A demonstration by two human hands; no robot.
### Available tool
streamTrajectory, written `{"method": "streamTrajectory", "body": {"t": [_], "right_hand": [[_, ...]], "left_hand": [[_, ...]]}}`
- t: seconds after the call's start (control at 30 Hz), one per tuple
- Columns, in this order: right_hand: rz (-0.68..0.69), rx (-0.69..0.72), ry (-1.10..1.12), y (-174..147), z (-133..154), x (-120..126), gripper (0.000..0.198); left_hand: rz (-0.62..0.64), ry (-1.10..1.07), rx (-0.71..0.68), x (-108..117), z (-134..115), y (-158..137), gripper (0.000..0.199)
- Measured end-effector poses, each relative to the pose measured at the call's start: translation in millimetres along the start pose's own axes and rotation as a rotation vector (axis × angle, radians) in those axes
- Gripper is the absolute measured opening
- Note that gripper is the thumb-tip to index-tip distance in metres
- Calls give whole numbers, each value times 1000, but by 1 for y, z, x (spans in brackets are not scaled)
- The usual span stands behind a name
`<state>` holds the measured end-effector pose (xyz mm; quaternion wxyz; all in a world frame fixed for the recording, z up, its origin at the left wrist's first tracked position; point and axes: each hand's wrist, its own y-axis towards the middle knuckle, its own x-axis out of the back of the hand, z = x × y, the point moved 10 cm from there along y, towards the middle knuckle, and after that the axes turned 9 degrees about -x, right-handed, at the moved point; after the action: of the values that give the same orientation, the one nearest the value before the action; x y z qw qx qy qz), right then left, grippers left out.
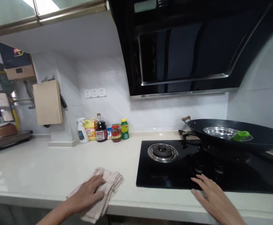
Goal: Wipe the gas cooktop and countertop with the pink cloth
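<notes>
My left hand [89, 192] lies on a pale pink cloth [111, 181] at the front of the white counter [40, 175]. Its fingers are bent over the cloth and press it down, and part of the cloth hangs past the counter's front edge. My right hand [210, 197] is open, fingers spread, over the front edge of the black gas stove [178, 181]. It holds nothing. The stove knobs [199, 167] are just beyond its fingertips. Whether those fingertips touch the glass is hard to tell.
A large black wok [267, 134] on the right burner contains a metal steamer plate [217, 132] and a green item [240, 135]. Along the wall stand a spray bottle [82, 131], a sauce bottle [100, 129] and a jar [116, 133]. A range hood [185, 56] overhangs the stove.
</notes>
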<state>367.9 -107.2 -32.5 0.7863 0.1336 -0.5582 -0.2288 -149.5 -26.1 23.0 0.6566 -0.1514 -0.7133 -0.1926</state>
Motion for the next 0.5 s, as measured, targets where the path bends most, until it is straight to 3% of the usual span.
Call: {"method": "streamTrajectory", "body": {"t": [0.1, 0.27, 0.37, 0.5], "right_hand": [[-8, -10, 3, 1, -2, -2, 57], [29, -11, 1, 4, -9, -9, 57], [20, 24, -5, 4, -7, -12, 56], [-135, 21, -18, 0, 1, -1, 53]], "left_hand": [[-58, 41, 85, -6, 23, -2, 56], [-100, 62, 98, -12, 38, 12, 72], [-93, 78, 163, -12, 57, 35, 71], [-101, 138, 249, -9, 85, 84, 66]]}}
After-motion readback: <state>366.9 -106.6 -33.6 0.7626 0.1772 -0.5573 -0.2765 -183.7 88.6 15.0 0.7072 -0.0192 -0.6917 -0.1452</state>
